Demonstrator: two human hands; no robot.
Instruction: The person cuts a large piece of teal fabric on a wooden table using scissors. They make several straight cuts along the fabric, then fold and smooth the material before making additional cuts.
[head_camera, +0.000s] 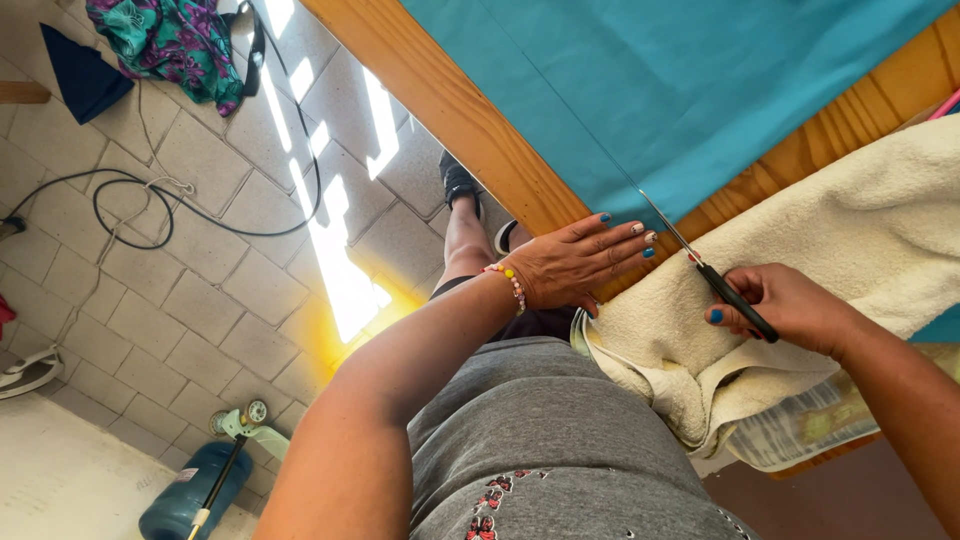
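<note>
**Scissors meet teal cloth at the table edge**

A clear plastic package (810, 425) with a green and yellow printed face lies under the cream towel (850, 250) at the lower right; it is flat, rectangular and partly hidden, its print too small to tell. On the floor at the lower left stands a blue water bottle (185, 495) with a pale label on its shoulder.

The teal fabric (680, 80) is spread over the wooden table (450, 110), its lower corner reaching the table's edge. The left hand (575, 265) lies flat, palm down, fingers stretched out and close together, pressing on the table edge just beside the fabric's corner; nails are painted blue and white, and a beaded bracelet (510, 283) circles the wrist. The right hand (785, 305) is closed around the black handles of the scissors (705, 270), resting on the towel. The blades point up and left, their tips at the fabric's corner, close to the left fingertips. Whether the blades are parted I cannot tell.

A black cable (160, 205) loops over the tiled floor.
</note>
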